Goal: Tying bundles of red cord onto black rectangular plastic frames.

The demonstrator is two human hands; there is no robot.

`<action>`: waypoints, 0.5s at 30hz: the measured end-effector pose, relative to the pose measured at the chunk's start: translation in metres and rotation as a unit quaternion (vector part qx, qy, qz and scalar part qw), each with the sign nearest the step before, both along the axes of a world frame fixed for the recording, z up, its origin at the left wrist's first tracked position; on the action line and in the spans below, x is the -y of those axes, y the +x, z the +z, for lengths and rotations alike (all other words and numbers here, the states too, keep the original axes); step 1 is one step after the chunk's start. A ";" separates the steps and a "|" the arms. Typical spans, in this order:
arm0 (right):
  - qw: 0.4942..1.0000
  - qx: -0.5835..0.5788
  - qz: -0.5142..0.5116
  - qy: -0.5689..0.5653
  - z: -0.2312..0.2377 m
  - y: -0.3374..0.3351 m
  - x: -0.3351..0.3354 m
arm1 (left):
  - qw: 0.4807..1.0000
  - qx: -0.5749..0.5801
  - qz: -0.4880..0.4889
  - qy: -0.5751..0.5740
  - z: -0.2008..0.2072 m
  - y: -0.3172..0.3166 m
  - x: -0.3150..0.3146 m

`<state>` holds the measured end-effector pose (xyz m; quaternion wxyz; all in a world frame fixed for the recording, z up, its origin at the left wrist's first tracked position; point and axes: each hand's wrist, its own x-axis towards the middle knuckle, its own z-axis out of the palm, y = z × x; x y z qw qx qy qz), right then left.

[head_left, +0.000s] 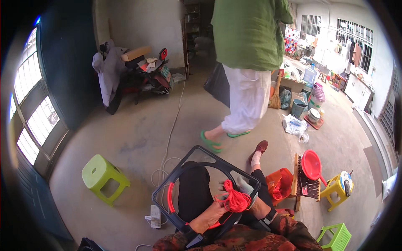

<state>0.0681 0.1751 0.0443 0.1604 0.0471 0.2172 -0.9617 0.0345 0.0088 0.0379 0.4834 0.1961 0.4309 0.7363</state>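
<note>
At the lower centre of the frame, a bundle of red cord (236,200) sits above a black rack (226,162). The left hand (212,214) pinches the bundle's left side. The right hand (253,202) is at its right; fingers appear partly hidden, so grip cannot be told. Green stool (100,170) stands lower left; red basin (311,164), lower right.

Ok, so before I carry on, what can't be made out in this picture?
All in the head view:
- Right hand: some fingers hidden behind the red cord bundle, so its exact grip is unclear.
- Dark bag: partly behind the walking person; contents hidden by the bag itself.
- Walking person's head: cut off by the top edge.
- Dark thing at lower left: cut off by the bottom edge.
- Far counter items: too small.
</note>
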 end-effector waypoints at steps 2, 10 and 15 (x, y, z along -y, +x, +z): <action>0.996 -0.058 -0.019 0.069 0.009 0.004 0.001 | 0.999 0.027 -0.033 -0.008 0.000 -0.002 0.002; 0.997 0.003 0.020 0.075 -0.010 0.001 -0.014 | 0.996 0.044 -0.037 -0.074 -0.002 -0.007 0.011; 0.992 -0.003 -0.103 0.075 -0.045 -0.003 -0.022 | 0.996 -0.039 0.036 -0.069 0.006 -0.015 0.016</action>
